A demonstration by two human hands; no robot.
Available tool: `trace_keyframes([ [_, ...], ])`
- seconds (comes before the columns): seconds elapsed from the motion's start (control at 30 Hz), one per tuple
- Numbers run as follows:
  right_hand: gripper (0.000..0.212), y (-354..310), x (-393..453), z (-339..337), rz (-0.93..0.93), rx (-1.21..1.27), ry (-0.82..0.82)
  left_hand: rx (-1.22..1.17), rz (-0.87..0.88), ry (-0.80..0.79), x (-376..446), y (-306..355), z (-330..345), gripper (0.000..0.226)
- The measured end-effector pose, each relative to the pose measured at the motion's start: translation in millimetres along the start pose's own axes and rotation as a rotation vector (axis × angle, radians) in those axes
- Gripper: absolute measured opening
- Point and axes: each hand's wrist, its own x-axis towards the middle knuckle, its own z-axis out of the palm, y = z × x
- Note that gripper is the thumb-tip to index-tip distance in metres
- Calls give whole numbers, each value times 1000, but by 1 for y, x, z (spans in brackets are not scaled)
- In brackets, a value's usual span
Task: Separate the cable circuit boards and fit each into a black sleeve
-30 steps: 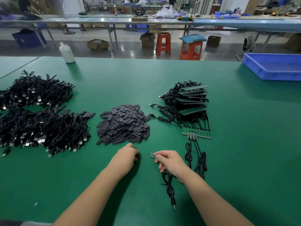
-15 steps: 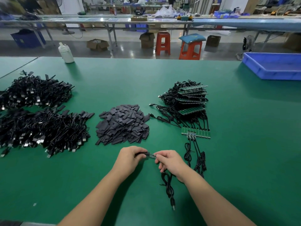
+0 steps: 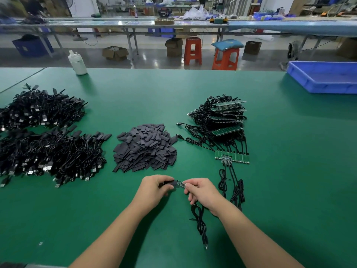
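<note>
Hands meet just above the green table, near its front edge. With our left hand we pinch a black sleeve between thumb and fingers, its open end turned to the right. With our right hand we pinch a small circuit board by its right end; the board's left end sits at the mouth of the sleeve, and we cannot tell how far in it reaches. The board's black cable runs out beneath our right hand and lies looped on the table toward us, ending in a USB plug.

Just beyond our hands lies a heap of loose black sleeves. To its right we see a stack of unseparated board panels with cables, and nearer us a single row of joined green boards lying flat. A few separated boards rest against that row, their coiled cables trailing down beside our right wrist.

On the left we have two large piles of black cables with USB plugs, one behind the other. At the far left edge stands a white bottle; at the far right corner sits a blue tray. Orange stools stand on the floor beyond the table.
</note>
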Motion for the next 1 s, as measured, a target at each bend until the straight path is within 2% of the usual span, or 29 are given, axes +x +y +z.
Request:
trace_keyframes([
  [0.17,20,1,1,0,9,-55,-5,38,5,3,0,2,0,22],
  [0.37,20,0,1,2,9,-97,-14,307,240,-158,7,6,-6,21],
  [0.6,19,-2,-1,1,1,-105,-26,409,253,-192,9,13,1,20],
  [1.0,29,-4,-2,4,17,-16,-72,308,242,-104,7,14,16,22],
])
